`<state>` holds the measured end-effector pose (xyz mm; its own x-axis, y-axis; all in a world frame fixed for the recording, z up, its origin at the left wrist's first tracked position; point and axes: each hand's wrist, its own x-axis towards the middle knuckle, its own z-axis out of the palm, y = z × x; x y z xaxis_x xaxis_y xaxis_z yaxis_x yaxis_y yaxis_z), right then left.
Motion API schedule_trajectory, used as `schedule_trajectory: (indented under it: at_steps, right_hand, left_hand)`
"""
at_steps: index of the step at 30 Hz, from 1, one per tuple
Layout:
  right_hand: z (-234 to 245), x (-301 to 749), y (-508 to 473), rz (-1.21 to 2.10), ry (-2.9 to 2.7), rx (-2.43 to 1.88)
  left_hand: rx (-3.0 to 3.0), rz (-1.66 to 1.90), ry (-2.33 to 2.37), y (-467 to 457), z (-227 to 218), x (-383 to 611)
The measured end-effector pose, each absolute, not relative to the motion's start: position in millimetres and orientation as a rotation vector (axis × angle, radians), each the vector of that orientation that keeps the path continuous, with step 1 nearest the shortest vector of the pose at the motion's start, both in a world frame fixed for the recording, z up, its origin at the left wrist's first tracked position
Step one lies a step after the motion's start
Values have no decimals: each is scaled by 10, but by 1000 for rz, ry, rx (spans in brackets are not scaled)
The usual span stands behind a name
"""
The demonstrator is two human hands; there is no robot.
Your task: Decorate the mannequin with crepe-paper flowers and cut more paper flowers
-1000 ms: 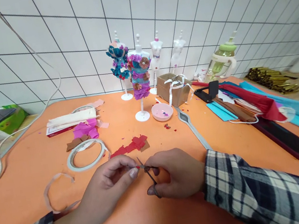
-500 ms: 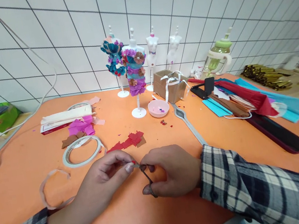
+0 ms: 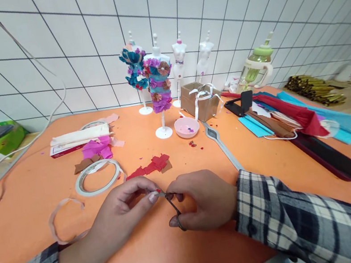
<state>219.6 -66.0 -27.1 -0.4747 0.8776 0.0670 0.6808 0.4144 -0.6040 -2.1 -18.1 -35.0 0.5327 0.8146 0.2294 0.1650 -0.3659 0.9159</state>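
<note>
My right hand (image 3: pixel 203 199) is closed around a small pair of scissors (image 3: pixel 174 208), thumb and fingers in the handle loops. The blades point left and meet the fingertips of my left hand (image 3: pixel 127 212). Those fingers pinch a tiny red piece of paper (image 3: pixel 159 191), mostly hidden between thumb and forefinger. Just beyond my hands lie red crepe paper scraps (image 3: pixel 156 164) with a brown one under them. A roll of tape (image 3: pixel 81 186) lies flat to the left, near a curled pale strip (image 3: pixel 51 221).
Decorated mannequin stands (image 3: pixel 159 84) rise at the back. A pink bowl (image 3: pixel 187 128) with small bits stands before a cardboard box (image 3: pixel 200 102). At right are folded papers (image 3: pixel 305 115), a dark phone-like slab (image 3: pixel 332 156) and a green-lidded bottle (image 3: pixel 257 67). Purple paper (image 3: pixel 99 148) lies left.
The whole view has shifted very slightly. Both hands and the scissors keep nearly the same pose, with the handle loops looking a little closer together.
</note>
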Motion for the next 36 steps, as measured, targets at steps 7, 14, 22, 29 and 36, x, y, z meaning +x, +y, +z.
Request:
schedule_trajectory:
  at_steps: [7,14,22,29,36]
  right_hand:
    - [-266,2193,-660,741,-2288,-1331]
    - [-261,2195,-656,755,-2280,-1310]
    - [-269,2225,-647,791,-2299,-1239]
    - [-275,2233,-647,804,-2302,-1235]
    - [-328,2253,-631,752,-2346,-1232]
  left_hand:
    - [1878,862,804,-170,-334,-11]
    - [1897,863,831,-178,-320,-7]
    - [1874,867,851,-173,-318,-1]
    - [1873,804,853,-156,-324,-13]
    - [1858,770,883,-158,-313,-12]
